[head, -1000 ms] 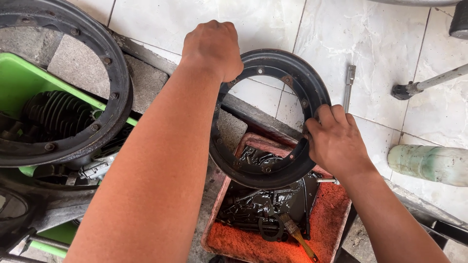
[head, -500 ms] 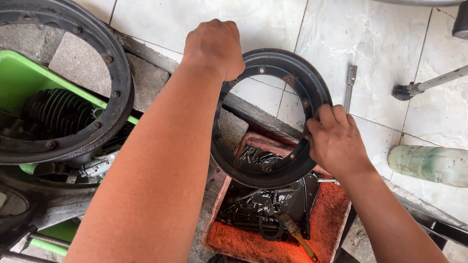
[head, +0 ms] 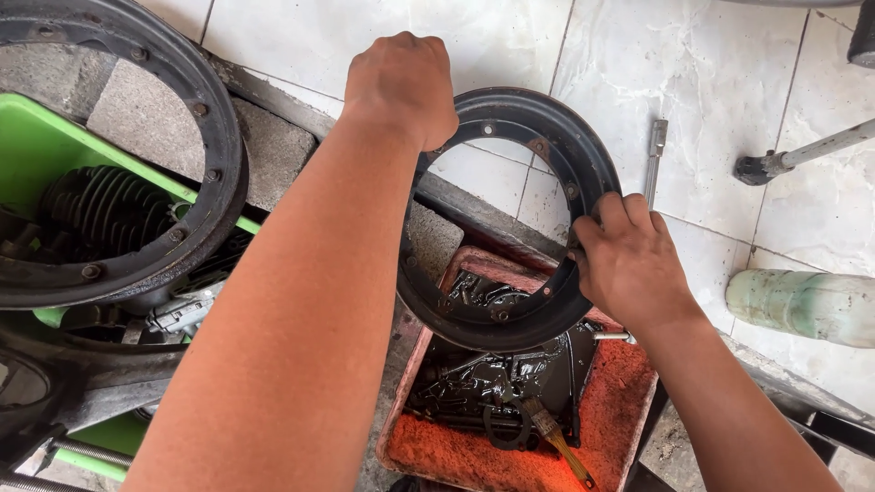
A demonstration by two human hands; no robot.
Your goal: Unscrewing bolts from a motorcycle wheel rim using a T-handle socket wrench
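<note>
Nothing moved: both hands, left hand [head: 401, 87] and right hand [head: 629, 264], still grip the greasy metal ring [head: 547, 137].

Bright, even daylight, sharp throughout.
Soft shadows only; mild glare on white floor tiles [head: 729, 55]; slight wide-angle stretch at edges.

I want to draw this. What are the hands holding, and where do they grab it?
Both hold one black metal ring above the red tray. The left hand grips its top-left rim; the right hand grips its right rim.
</note>
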